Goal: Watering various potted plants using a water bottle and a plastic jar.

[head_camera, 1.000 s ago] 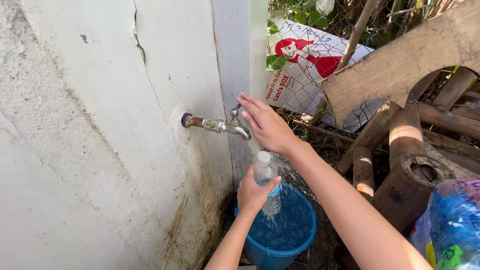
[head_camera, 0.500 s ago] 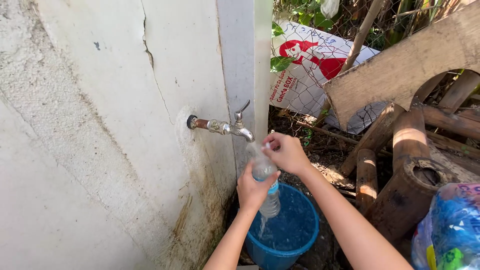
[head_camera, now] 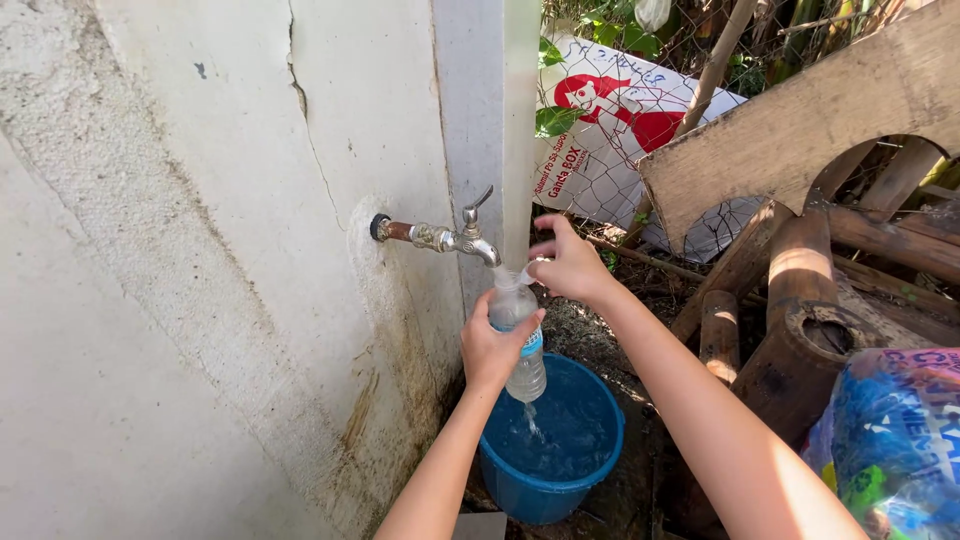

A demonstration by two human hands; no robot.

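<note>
My left hand (head_camera: 488,350) grips a clear plastic bottle (head_camera: 522,372) with a blue label, holding it upright with its mouth just under the spout of a metal tap (head_camera: 470,241) on the wall. Water runs from the tap onto the bottle's neck and drips down into a blue bucket (head_camera: 606,445) holding water below. My right hand (head_camera: 572,266) is beside the bottle's mouth, to the right of the spout, with its fingers pinched on a small white cap (head_camera: 527,273).
A cracked white wall (head_camera: 200,250) fills the left. Right of the tap are a wire fence, a white sack with red print (head_camera: 600,130), stacked wooden boards and bamboo pieces (head_camera: 800,270), and a colourful plastic bag (head_camera: 890,440) at the lower right.
My right hand left the tap handle and came down to the bottle's mouth, holding the cap. My left hand raised the bottle closer to the spout.
</note>
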